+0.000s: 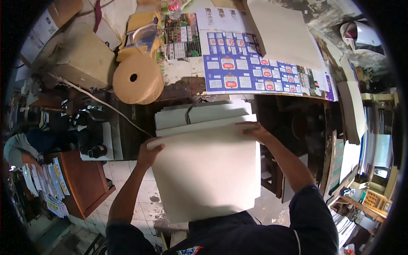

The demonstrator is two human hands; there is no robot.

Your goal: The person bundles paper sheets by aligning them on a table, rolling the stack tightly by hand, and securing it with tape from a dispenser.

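Note:
A large off-white sheet of paper or card (pixel 204 174) spans the space in front of my body, its near end at my waist. My left hand (pixel 149 154) grips its far left corner, with the thumb on top. At the far right corner, my right hand (pixel 255 131) is closed on the edge, fingers over the top. Another pale sheet edge shows along the right side; how many sheets I hold cannot be made out. Just beyond lies a stack of white sheets (pixel 221 112) with a dark strap or cord (pixel 189 114) across it.
Beyond the stack, a worktable bears blue printed label sheets (pixel 231 63), blank board (pixel 282 34) and a brown paper roll (pixel 136 80). A pale cord (pixel 106 104) hangs at the left. Lower left stands a brown cabinet (pixel 83 182) with printed papers; shelves crowd the right.

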